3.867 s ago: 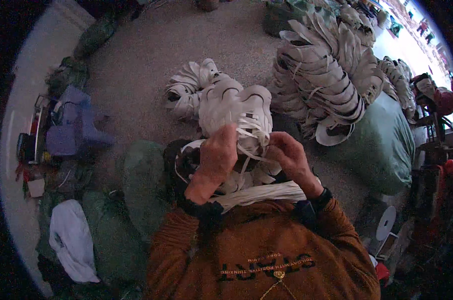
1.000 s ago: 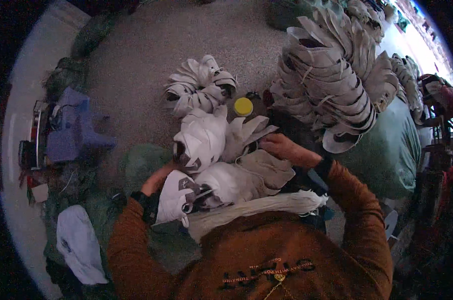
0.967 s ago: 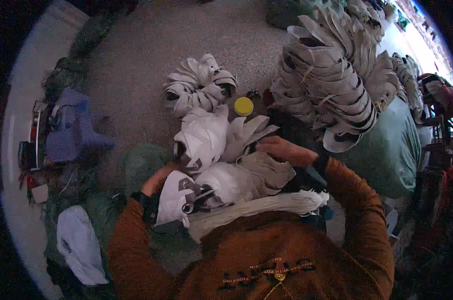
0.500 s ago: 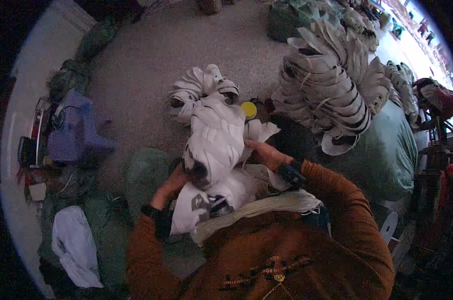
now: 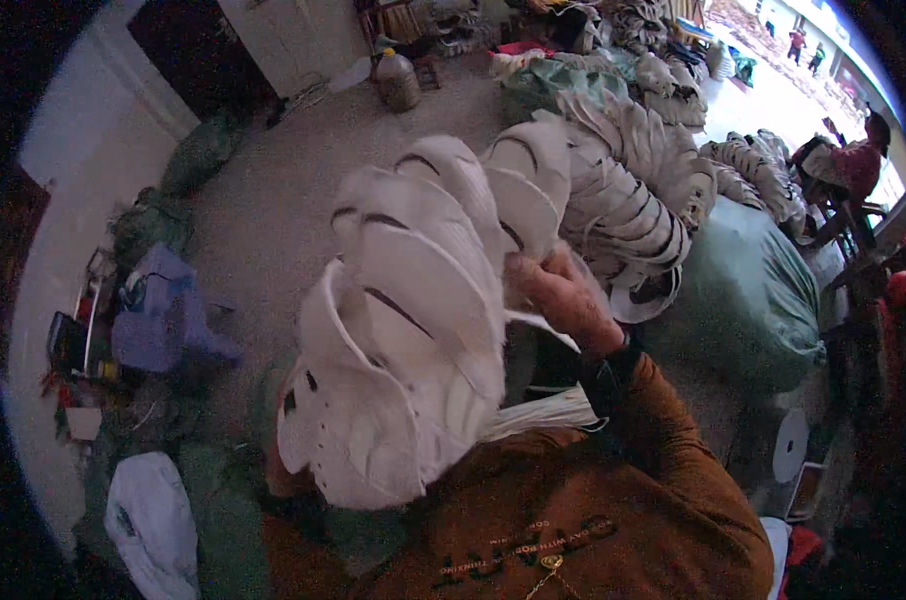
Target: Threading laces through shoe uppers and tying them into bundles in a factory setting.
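Note:
A large bundle of white, curved, overlapping pieces (image 5: 413, 300), which look like shoe uppers with small holes along one edge, is raised in front of my chest. My right hand (image 5: 571, 303) is closed on its right side, the fingers curled against the pieces. Behind the lower left of the bundle is my left hand, its fingers hidden; only part of that arm (image 5: 285, 478) shows. A hank of pale cords (image 5: 548, 412) lies across my lap, below the bundle.
More bundles of pale pieces (image 5: 628, 205) are heaped at the right, beside a bulging green sack (image 5: 748, 295). A purple plastic seat (image 5: 163, 315) stands left, with a white bag (image 5: 153, 520) nearer. Farther off are a jug (image 5: 398, 82) and a seated person (image 5: 858, 165).
The bundle has come up closer and turned, so it now covers my left hand. My right hand has risen with it. The view has tilted up, showing more of the room's far side.

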Available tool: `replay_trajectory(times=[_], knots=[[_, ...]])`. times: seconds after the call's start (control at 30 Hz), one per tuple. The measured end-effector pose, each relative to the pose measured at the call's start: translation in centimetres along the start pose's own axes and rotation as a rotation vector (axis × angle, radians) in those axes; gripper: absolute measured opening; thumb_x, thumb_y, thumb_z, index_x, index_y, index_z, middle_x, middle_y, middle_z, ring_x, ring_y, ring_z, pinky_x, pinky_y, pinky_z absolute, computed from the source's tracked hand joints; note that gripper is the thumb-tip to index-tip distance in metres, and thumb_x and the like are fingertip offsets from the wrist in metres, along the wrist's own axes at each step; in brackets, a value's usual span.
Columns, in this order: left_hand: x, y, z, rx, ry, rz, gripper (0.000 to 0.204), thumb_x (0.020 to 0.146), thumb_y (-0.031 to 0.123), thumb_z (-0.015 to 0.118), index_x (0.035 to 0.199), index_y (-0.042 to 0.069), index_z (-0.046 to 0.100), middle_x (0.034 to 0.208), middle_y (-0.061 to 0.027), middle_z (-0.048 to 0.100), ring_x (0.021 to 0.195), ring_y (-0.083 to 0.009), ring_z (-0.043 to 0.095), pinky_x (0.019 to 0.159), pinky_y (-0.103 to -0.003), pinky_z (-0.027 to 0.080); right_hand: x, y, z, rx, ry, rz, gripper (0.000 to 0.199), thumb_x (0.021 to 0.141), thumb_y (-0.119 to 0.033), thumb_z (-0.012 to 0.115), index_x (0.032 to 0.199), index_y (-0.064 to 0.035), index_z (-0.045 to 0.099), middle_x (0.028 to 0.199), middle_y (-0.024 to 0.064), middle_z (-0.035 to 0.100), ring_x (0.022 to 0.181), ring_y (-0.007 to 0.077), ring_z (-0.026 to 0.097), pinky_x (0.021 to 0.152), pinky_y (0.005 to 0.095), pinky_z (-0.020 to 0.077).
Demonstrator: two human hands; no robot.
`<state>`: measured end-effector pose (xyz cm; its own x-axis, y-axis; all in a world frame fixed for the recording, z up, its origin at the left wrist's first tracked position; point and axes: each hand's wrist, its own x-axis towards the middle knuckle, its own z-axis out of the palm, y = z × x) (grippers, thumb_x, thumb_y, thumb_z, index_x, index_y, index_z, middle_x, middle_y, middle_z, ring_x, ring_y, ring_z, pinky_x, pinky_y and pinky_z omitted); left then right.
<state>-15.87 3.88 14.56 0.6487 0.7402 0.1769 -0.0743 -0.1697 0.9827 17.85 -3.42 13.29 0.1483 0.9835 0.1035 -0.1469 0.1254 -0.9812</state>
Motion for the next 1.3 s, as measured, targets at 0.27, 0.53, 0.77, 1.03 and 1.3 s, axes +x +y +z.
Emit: replay_trajectory(times=[0.27,0.53,0.77,1.03,1.3], knots=[[-4.2,-20.5,2.2,0.415,-0.197,-0.345,0.063,0.085,0.011,0.064,0.142,0.006,0.038,0.139,-0.0199,0.047,0.129,-0.0322,0.045,0.108,-0.041,0.035,-5.3,21.8,-6.9,0.177,0.183,0.198,0.029,0.094,-0.021,0.057,0.118,-0.0039,0.060,0.115,0.0058,0.063,0.107,0.0185,0.058,0.089,0.0380,0.0481],[1.5,-14.5,3.8,0.081,-0.322,-0.408,0.066,0.084,0.013,0.069,0.143,0.007,0.038,0.137,-0.0166,0.049,0.127,-0.0252,0.047,0.107,-0.038,0.037,-3.1,17.6,-8.7,0.622,0.363,0.267,0.045,0.097,-0.028,0.055,0.134,-0.0063,0.043,0.122,0.0077,0.060,0.103,0.0170,0.061,0.084,0.0320,0.0514],[2.7,-11.6,1.7,0.076,-0.414,-0.661,0.068,0.087,0.007,0.065,0.146,0.002,0.032,0.143,-0.0129,0.045,0.128,-0.0234,0.045,0.107,-0.036,0.037,1.0,14.7,-6.5,0.229,0.079,0.232,0.046,0.095,-0.023,0.058,0.134,-0.0054,0.043,0.121,0.0069,0.058,0.107,0.0157,0.059,0.090,0.0333,0.0503],[15.6,-20.0,-0.9,-0.023,-0.470,-0.490,0.049,0.091,0.013,0.062,0.136,-0.001,0.047,0.133,-0.0146,0.052,0.121,-0.0205,0.051,0.102,-0.037,0.042,0.6,17.3,-4.4,0.087,0.243,0.314,0.047,0.094,-0.023,0.060,0.134,-0.0053,0.042,0.121,0.0070,0.057,0.107,0.0161,0.058,0.091,0.0333,0.0496],[22.3,-26.3,2.8,0.164,-0.365,-0.242,0.049,0.093,0.034,0.062,0.128,-0.001,0.053,0.121,-0.0134,0.055,0.106,-0.0198,0.056,0.091,-0.034,0.046,-0.4,17.3,-5.3,0.021,0.400,0.311,0.048,0.093,-0.022,0.061,0.134,-0.0052,0.042,0.121,0.0072,0.057,0.108,0.0165,0.058,0.093,0.0334,0.0490]])
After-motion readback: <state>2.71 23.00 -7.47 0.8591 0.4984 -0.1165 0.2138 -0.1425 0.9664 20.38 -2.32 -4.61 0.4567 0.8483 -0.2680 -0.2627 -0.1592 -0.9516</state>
